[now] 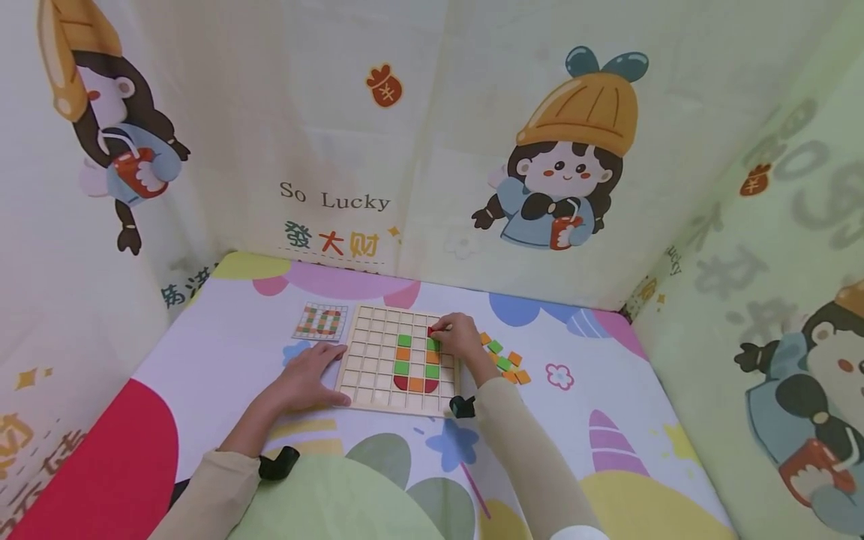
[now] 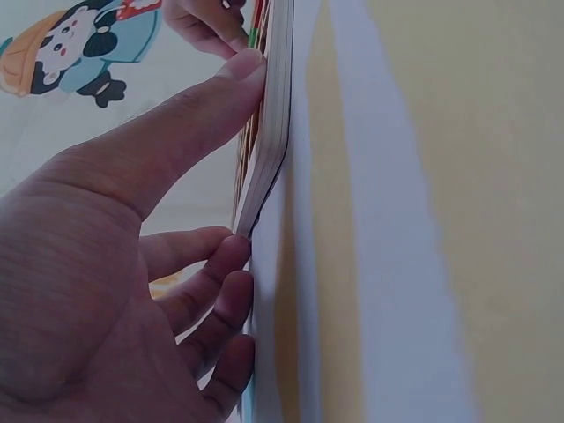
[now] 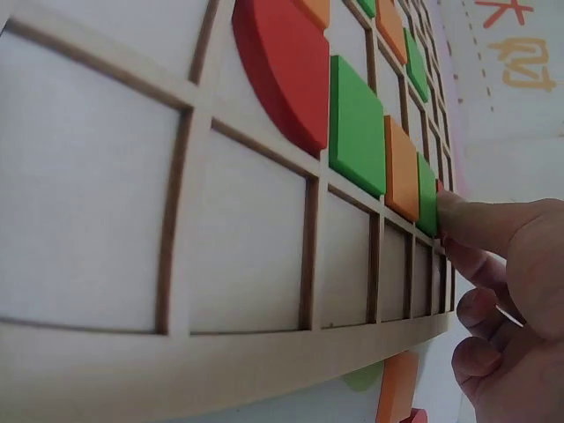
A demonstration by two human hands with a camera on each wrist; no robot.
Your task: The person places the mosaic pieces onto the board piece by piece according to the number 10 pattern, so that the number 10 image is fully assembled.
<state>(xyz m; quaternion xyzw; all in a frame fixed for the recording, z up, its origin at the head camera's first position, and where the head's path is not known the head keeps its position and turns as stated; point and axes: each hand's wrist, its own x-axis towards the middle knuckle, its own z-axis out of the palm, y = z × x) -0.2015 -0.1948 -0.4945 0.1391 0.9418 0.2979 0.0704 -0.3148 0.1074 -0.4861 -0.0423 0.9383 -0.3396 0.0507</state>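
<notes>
One red tile [image 1: 430, 331] pinched by right hand [image 1: 463, 339] at wooden grid board [image 1: 364, 367]; left hand [image 1: 306, 379] spread, touching board's left edge; pattern card [image 1: 320, 321] just left of board.

You're facing a pale fabric back wall [image 1: 432, 150] w/ "So Lucky" lettering [image 1: 356, 201] & a cartoon fig. [image 1: 560, 184] in an orange hat; L wall [image 1: 67, 300] & R wall [image 1: 709, 352], also pale, flank you w/ similar prints. Your surface [image 1: 540, 420] is white w/ lg. multicol. shapes [image 1: 135, 450]. Light's soft, approx. even.
</notes>
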